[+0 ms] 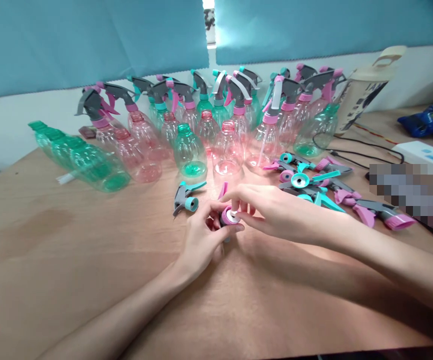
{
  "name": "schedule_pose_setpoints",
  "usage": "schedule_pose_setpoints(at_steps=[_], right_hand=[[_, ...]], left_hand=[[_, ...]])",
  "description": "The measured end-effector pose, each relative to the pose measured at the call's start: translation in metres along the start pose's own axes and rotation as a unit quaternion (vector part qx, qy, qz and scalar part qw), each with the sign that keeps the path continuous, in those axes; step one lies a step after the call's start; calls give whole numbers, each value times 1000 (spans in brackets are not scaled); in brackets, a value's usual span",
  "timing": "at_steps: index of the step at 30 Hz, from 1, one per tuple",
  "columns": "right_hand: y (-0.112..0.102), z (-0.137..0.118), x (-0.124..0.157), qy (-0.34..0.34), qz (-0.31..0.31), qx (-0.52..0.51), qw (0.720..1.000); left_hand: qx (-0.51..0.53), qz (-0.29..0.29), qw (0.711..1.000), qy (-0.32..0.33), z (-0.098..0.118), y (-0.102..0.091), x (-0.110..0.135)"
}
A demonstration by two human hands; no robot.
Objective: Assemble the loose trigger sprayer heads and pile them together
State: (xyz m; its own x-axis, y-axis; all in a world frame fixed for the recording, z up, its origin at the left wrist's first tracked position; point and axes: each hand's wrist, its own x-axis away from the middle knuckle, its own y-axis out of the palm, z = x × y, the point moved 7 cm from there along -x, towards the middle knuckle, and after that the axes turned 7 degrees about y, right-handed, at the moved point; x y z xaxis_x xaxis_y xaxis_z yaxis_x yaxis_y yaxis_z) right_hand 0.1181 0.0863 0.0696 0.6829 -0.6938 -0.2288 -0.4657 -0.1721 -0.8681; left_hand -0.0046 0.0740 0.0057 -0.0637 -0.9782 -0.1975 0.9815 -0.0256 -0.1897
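In my left hand (pixel 204 232) is a pink and grey trigger spray head (pixel 227 216), its pink collar facing up and toward my right side. My right hand (pixel 254 207) is closed in a pinch at the collar's mouth, on a small white part (pixel 234 214); the fingertips hide most of it. A turquoise and grey spray head (pixel 189 200) lies just beyond my left hand. Behind my hands stand an open pink bottle (pixel 228 150) and an open green bottle (pixel 189 152), both without spray heads.
Several loose spray heads (pixel 314 185) lie piled on the right. Rows of clear pink and green bottles with spray heads (pixel 239 100) stand at the back. Green bottles (pixel 84 160) lean at the left. A tall cream tumbler (pixel 364 95), a black cable (pixel 377 162) and a white box (pixel 426 152) are at the right.
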Motion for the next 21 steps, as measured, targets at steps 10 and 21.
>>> schedule_pose_setpoints(at_steps=[10, 21], right_hand=[[-18, -1, 1, -5, -32, -67, 997], [-9, -8, 0, 18, -60, -23, 998]], left_hand=[[-18, -19, 999, 27, 9, 3, 3], [-23, -20, 1000, 2, 6, 3, 5]])
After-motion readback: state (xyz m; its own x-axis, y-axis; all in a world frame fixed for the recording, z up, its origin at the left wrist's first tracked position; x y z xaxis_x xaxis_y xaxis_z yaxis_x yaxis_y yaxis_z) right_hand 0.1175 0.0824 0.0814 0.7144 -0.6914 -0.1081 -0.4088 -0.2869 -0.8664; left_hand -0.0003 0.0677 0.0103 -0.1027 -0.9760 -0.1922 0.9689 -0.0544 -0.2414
